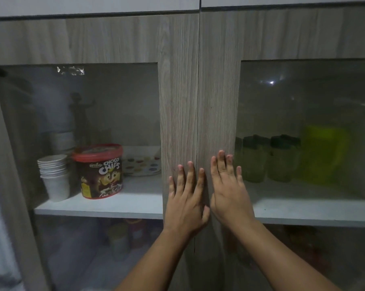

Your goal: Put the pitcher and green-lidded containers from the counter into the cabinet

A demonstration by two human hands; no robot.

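Hands (209, 196) flat across seam of shut cabinet doors (198, 91).

left hand (185, 198) flat, right hand (230, 192) flat, fingers spread

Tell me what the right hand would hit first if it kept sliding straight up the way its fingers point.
The right hand lies flat on the right cabinet door; going up, it probably meets only bare wood frame until the door's top edge.

We record a dim, grainy frame. Small bright glare spots sit on the right glass pane (272, 82) and near the left glass pane (71, 70) top edge. Contents behind the glass look hazy; frame corners bow and darken.
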